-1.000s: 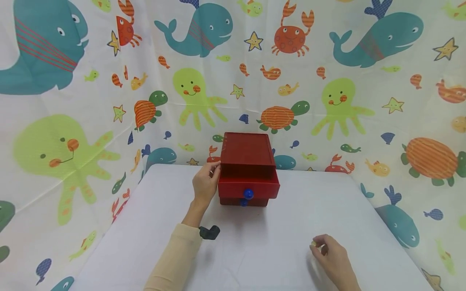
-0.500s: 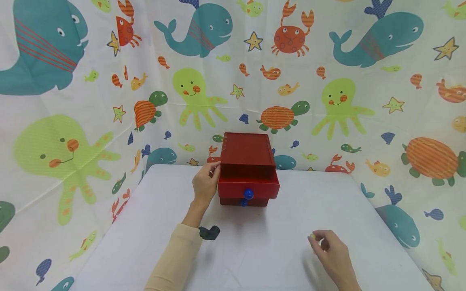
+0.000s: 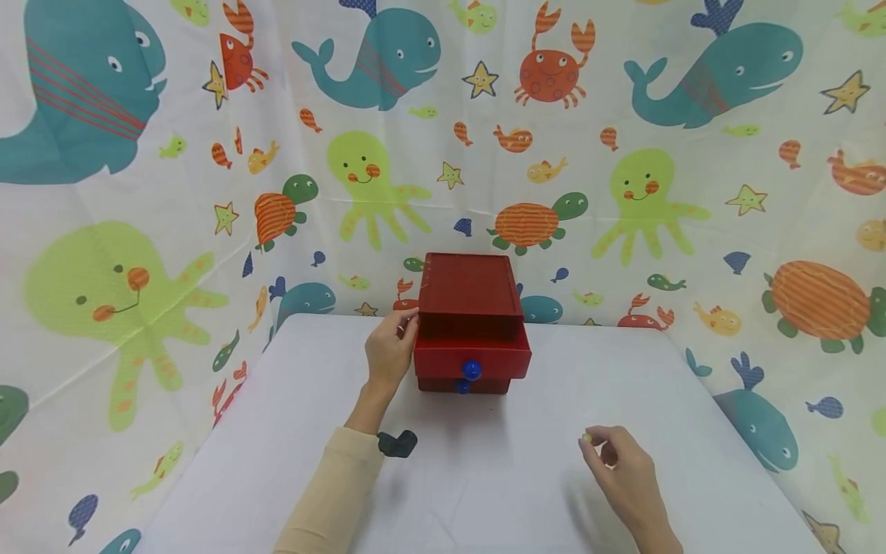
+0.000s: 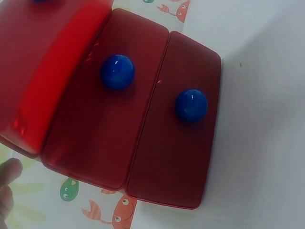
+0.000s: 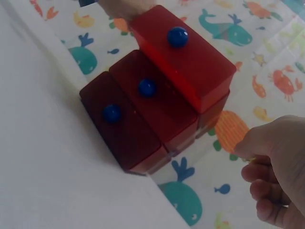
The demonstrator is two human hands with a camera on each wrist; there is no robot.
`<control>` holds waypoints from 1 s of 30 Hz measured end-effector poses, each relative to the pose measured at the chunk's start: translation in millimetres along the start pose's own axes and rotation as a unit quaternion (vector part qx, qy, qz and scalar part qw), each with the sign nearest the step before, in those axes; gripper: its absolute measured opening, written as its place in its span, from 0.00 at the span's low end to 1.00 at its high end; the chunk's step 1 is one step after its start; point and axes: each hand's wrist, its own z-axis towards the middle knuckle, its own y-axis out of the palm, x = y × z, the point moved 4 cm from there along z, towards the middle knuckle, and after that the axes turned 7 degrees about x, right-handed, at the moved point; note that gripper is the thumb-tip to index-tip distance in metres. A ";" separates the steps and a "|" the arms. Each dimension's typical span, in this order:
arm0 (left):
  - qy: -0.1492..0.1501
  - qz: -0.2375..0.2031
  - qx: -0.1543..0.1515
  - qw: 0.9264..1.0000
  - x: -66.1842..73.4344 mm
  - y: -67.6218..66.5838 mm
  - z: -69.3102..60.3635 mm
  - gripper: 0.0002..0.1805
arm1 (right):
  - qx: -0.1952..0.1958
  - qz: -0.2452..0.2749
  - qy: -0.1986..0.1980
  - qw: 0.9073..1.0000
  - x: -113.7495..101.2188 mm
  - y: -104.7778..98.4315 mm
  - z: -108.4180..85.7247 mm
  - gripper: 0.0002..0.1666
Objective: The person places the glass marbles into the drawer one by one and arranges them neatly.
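A red mini drawer chest [image 3: 471, 285] stands at the back of the table, its top drawer [image 3: 474, 360] pulled out. Blue round knobs sit on the drawer fronts; the middle drawer [image 4: 102, 119] and bottom drawer [image 4: 169, 148] are closed in the left wrist view. My left hand [image 3: 390, 350] touches the chest's left side, beside the open drawer. Between thumb and index finger, my right hand [image 3: 626, 477] pinches a tiny yellow-green piece [image 3: 587, 438], too small to identify. That hand is above the table, right of the chest and nearer to me.
The white table [image 3: 526, 477] is backed by a curtain [image 3: 443, 115] printed with sea animals. It hangs behind and along both sides. A dark band piece [image 3: 398, 444] is on my left wrist.
My right hand has moved forward and slightly left with the small yellow-green piece. The left hand and the chest have stayed in place.
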 end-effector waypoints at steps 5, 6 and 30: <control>0.000 0.002 0.006 1.000 0.0 -0.1 0.7 0.07 | 0.010 0.004 -0.012 1.000 -3.5 1.4 7.3 0.14; 0.000 0.002 0.007 1.000 0.1 -0.2 0.8 0.07 | 0.012 0.008 -0.014 1.000 -4.5 1.5 8.6 0.14; -0.014 -0.005 -0.001 1.000 0.2 0.6 -0.4 0.08 | 0.010 0.028 0.024 0.999 -28.0 8.8 41.9 0.15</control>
